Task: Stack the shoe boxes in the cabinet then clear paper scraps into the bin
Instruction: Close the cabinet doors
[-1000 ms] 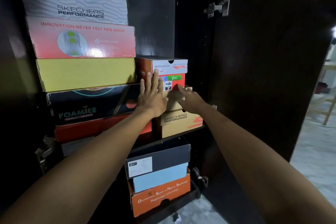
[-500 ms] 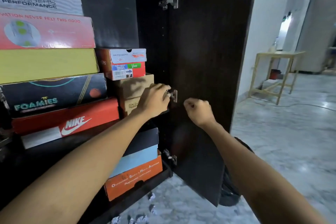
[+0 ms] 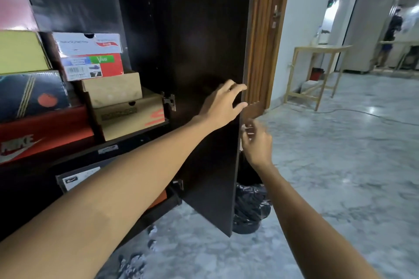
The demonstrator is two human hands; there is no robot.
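Shoe boxes are stacked in the dark cabinet at the left: a white-and-red Skechers box (image 3: 90,55) on two brown boxes (image 3: 129,115), beside a red Nike box (image 3: 43,133). My left hand (image 3: 223,102) lies on the inner face of the open cabinet door (image 3: 204,41), fingers spread, tips at its free edge. My right hand (image 3: 256,140) hovers just past that edge, fingers loosely curled and blurred. White paper scraps (image 3: 133,263) lie on the floor below the cabinet. A bin with a black bag (image 3: 249,206) stands behind the door, half hidden.
A wooden room door (image 3: 263,36) stands behind the cabinet door. Farther right is a light wooden table (image 3: 317,50) with a red item under it, and a cable runs over the grey marble floor (image 3: 340,165). A person stands far back right.
My view swung right. My left hand left the boxes and moved right across the door to its edge. My right hand moved past the door's edge and loosened its fist.
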